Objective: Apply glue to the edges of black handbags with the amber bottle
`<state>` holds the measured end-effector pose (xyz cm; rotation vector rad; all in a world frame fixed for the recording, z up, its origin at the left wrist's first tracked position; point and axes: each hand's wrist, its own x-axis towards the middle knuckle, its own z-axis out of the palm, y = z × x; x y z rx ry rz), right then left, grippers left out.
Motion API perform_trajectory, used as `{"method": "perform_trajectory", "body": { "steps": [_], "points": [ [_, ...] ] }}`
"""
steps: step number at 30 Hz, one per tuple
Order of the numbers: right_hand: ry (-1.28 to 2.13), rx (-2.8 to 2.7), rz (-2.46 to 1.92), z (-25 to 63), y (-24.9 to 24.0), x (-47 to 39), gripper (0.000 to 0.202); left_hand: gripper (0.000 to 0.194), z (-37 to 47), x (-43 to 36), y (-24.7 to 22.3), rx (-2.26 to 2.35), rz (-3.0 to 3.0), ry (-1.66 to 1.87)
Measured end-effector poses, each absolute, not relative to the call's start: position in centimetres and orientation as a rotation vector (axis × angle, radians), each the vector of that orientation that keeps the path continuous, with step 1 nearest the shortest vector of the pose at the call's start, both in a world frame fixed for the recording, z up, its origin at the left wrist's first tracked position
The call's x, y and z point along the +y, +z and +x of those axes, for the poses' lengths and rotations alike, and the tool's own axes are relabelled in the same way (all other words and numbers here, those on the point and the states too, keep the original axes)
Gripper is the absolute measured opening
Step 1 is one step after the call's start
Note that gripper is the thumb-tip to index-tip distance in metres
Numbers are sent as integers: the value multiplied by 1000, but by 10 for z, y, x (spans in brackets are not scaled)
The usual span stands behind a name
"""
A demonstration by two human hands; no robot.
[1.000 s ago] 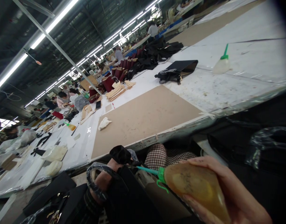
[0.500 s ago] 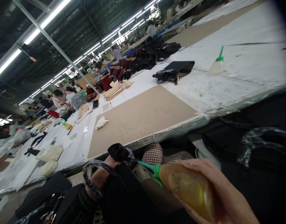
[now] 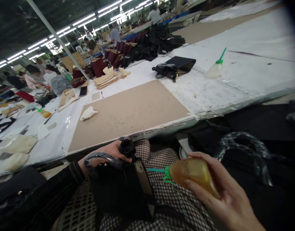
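My right hand [image 3: 221, 183] is wrapped around a squeeze bottle [image 3: 190, 175] of amber liquid, which has a green cap and a thin blue-green nozzle. The nozzle points left, its tip close to the open edge of a black handbag [image 3: 120, 192]; whether it touches cannot be made out. The handbag rests on my lap over a checked cloth [image 3: 166, 160]. My left hand [image 3: 111, 151] grips the handbag's black upper part, thumb on the near side, and some fingers are hidden. A plastic-wrapped handle [image 3: 101, 157] arches in front of that hand.
Beyond my lap runs a white worktable with a brown board [image 3: 130, 106] and a crumpled white cloth [image 3: 88, 113]. Another black bag [image 3: 178, 65] and a pale squeeze bottle [image 3: 214, 69] lie farther right. Plastic-wrapped handles [image 3: 243, 144] are at my right. People work in the background.
The handbag now sits more upright on my lap, showing its open edge. The bottle has drawn back slightly from my left hand and its nozzle lies more level. The view has turned rightward.
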<state>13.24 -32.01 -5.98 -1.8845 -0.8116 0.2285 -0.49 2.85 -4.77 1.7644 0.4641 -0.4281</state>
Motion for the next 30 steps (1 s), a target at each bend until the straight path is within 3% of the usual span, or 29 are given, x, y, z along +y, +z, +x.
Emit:
{"method": "perform_trajectory", "body": {
  "steps": [5, 30],
  "points": [
    [280, -886, -1891, 143, -78, -314, 48, 26, 13, 15, -69, 469, 1799, -376],
    [200, -1168, -1879, 156, -82, -293, 52, 22, 21, 15, -77, 396, 1856, -373]
  ]
}}
